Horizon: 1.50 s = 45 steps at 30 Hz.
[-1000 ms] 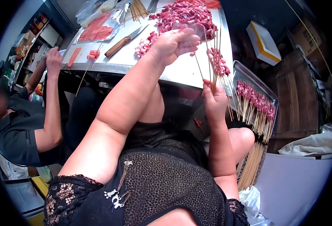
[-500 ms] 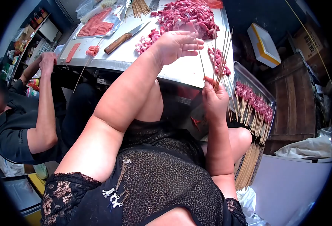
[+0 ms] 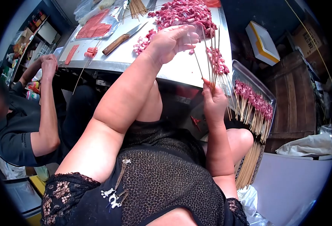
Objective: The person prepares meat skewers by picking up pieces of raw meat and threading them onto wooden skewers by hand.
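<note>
My left hand [image 3: 173, 42] is over the white table with its fingers spread, close to the large heap of cut pink meat [image 3: 188, 17]. One fingertip area is near the tip of a thin skewer, and a small meat piece [image 3: 191, 52] shows just below the fingers. My right hand [image 3: 215, 98] is closed round several wooden skewers [image 3: 213, 67] that point up and away, with one leaning apart toward my left hand. Behind these skewers lies a smaller strip of meat pieces [image 3: 219, 62] on the table.
A wooden-handled knife [image 3: 116, 44] and flat meat slices [image 3: 94, 27] lie left on the table [image 3: 98, 66]. Another person [image 3: 47, 98] sits at the left. At the right, a metal tray [image 3: 273, 109] holds loaded skewers; bare skewers [image 3: 248, 165] are below it.
My left hand has shifted slightly left and up, its fingers now more bent. The skewers in my right hand stand more upright and fanned. The other person's hands have moved slightly.
</note>
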### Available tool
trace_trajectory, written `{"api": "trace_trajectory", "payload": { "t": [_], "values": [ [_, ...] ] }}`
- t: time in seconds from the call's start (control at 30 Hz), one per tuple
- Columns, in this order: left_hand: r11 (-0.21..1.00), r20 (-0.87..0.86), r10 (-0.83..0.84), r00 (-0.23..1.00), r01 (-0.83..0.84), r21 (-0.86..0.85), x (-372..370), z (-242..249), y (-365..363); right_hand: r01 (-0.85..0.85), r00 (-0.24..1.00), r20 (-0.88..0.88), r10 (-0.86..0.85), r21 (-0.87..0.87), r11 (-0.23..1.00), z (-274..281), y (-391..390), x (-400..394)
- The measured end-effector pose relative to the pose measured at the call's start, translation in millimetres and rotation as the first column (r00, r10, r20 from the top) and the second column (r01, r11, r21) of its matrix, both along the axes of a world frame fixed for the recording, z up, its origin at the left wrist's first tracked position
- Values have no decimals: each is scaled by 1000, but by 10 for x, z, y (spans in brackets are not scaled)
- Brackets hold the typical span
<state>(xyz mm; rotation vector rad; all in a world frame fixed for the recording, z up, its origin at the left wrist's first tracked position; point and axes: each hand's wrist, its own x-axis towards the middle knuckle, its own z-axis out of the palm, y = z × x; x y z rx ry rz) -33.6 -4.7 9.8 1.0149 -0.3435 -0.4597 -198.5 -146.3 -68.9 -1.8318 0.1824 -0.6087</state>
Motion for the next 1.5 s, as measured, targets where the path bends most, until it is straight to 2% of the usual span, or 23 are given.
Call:
{"api": "trace_trajectory", "payload": {
  "t": [0.27,0.37,0.43,0.47,0.53,0.57,0.6,0.67,0.73,0.9,1.03,1.13,1.17,1.2,1.27,1.33,1.4,1.47,1.5],
  "values": [
    [995,-55,59,997,-63,-74,-105,24,-98,-51,997,56,50,32,998,-77,20,56],
    [987,-73,87,993,-96,-126,-114,2,-112,-81,995,73,73,120,989,-63,70,51],
    [978,-52,95,994,-103,-184,-65,-2,-119,-171,984,18,174,313,934,-14,99,69],
    [972,-57,69,996,-80,-223,-52,-6,-117,-181,983,27,181,305,935,23,110,79],
    [962,-60,51,997,-65,-266,-57,-3,-115,-278,944,37,327,621,733,78,135,73],
    [955,-72,33,997,-53,-293,-63,-15,-120,-279,933,22,360,678,680,87,134,78],
    [946,-82,17,996,-43,-322,-74,-2,-121,-288,929,22,370,673,681,113,138,80],
    [948,-90,3,996,-31,-315,-118,15,-106,-271,911,18,412,778,567,197,163,42],
    [942,-47,-21,999,4,-335,-94,-23,-117,-264,904,0,428,787,558,267,193,24],
    [944,-79,-16,997,-11,-329,-155,-12,-163,-248,931,11,364,750,612,263,223,41],
    [993,31,19,999,-16,-121,-377,-47,-285,-239,954,46,295,709,664,392,204,80],
    [998,127,-59,990,56,24,-472,-59,-306,-257,957,84,277,686,681,406,142,160],
    [989,259,-96,961,63,132,-488,-85,-293,-265,958,109,264,683,680,378,122,156],
    [980,242,-123,962,79,182,-523,-97,-303,-262,959,108,261,685,680,358,106,164],
    [908,432,-242,869,46,416,-474,-79,-201,-297,953,158,259,661,689,327,72,170],
    [756,422,-295,857,-60,652,-381,101,-14,-286,952,114,285,664,691,297,23,104],
    [796,561,-172,810,-221,563,105,20,266,-268,955,73,288,631,728,286,3,83],
    [575,705,-124,698,-529,625,461,142,500,-255,956,60,287,655,712,219,33,76],
    [572,707,-125,696,-532,624,578,163,488,-236,957,35,288,674,700,175,57,83]
  ]
}}
